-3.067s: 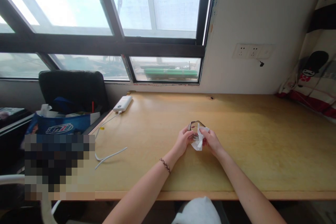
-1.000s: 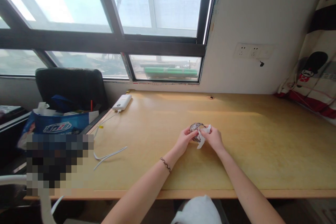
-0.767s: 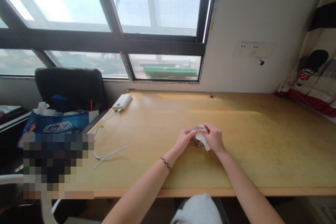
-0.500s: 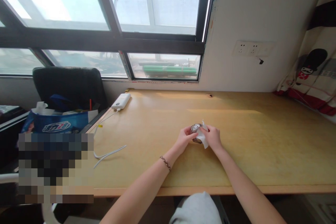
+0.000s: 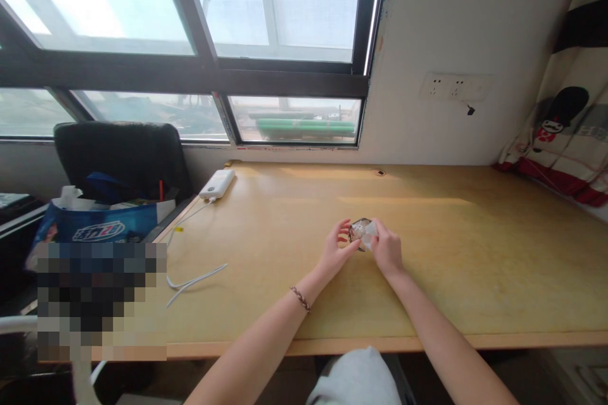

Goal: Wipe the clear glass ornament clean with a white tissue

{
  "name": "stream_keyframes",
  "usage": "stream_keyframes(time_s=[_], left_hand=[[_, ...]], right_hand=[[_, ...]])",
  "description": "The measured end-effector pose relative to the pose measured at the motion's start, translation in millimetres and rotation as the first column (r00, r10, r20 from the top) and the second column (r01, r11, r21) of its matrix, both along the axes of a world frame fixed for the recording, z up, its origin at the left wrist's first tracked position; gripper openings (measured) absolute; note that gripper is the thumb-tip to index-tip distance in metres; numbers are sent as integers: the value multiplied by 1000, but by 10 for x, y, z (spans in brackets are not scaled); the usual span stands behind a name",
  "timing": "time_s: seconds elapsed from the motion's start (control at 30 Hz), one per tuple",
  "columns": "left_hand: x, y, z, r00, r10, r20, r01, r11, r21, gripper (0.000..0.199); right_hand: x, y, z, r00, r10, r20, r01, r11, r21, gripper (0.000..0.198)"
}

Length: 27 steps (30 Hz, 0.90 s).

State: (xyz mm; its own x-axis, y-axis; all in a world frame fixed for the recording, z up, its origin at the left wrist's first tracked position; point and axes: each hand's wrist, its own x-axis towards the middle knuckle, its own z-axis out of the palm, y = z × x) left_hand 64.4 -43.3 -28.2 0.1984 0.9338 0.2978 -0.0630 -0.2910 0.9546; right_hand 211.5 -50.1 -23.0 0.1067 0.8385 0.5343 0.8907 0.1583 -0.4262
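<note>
Above the wooden table, my left hand has its fingers and thumb curved around a small, shiny silver-and-dark rounded object. It looks like a looped metal watch, but its details are too small to be sure. My right hand pinches a thin white tissue against the object's right side. Both hands are close together, the thumbs towards me. Part of the tissue is hidden behind the right fingers. A braided bracelet circles my left wrist.
A white power bank lies at the table's left edge, its white cable trailing towards me. Left of the table are a black chair and a blue bag. A patterned curtain hangs at the right.
The shiny object has turned in my left hand, whose fingers are more spread. My right hand has shifted the tissue; less of it hangs down now.
</note>
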Motion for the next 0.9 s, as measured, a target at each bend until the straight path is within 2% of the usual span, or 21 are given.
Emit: stream_keyframes(time_s=[0.07,0.17,0.23,0.33,0.4,0.5,0.6,0.67,0.73,0.8,0.9], left_hand=[[-23,-4,14,994,48,-97,-46,998,31,48],[-39,4,7,991,2,-134,-1,1000,12,41],[-39,8,-14,991,-59,-116,55,998,-44,32],[-15,-1,-39,989,-147,-14,143,977,-156,27],[18,-12,-40,978,-168,121,190,960,-205,28],[72,-21,-21,934,-163,317,239,946,-218,33],[94,-19,-2,914,-164,370,260,939,-226,38],[81,-16,4,935,-190,298,265,935,-236,39],[54,-17,9,969,-196,150,227,948,-223,37],[22,-20,20,993,-121,15,121,977,-177,35],[-16,-26,49,999,-11,-36,7,992,-123,37]], right_hand=[[7,-33,37,996,36,81,-39,999,28,45],[-1,-69,89,987,123,103,-129,990,60,44],[-4,-72,111,987,153,38,-156,984,91,38],[0,-42,116,986,98,-136,-81,989,125,26],[-4,-4,102,963,48,-265,-30,997,71,24],[-32,64,56,907,-25,-420,-31,992,-126,33],[-58,119,-7,865,-57,-498,-81,965,-251,42],[-55,129,-40,889,-75,-452,-60,959,-277,42],[-39,116,-51,943,-101,-318,16,965,-260,36],[-20,83,-35,982,-95,-165,63,979,-193,27],[-2,27,19,1000,-28,9,29,997,-70,17]])
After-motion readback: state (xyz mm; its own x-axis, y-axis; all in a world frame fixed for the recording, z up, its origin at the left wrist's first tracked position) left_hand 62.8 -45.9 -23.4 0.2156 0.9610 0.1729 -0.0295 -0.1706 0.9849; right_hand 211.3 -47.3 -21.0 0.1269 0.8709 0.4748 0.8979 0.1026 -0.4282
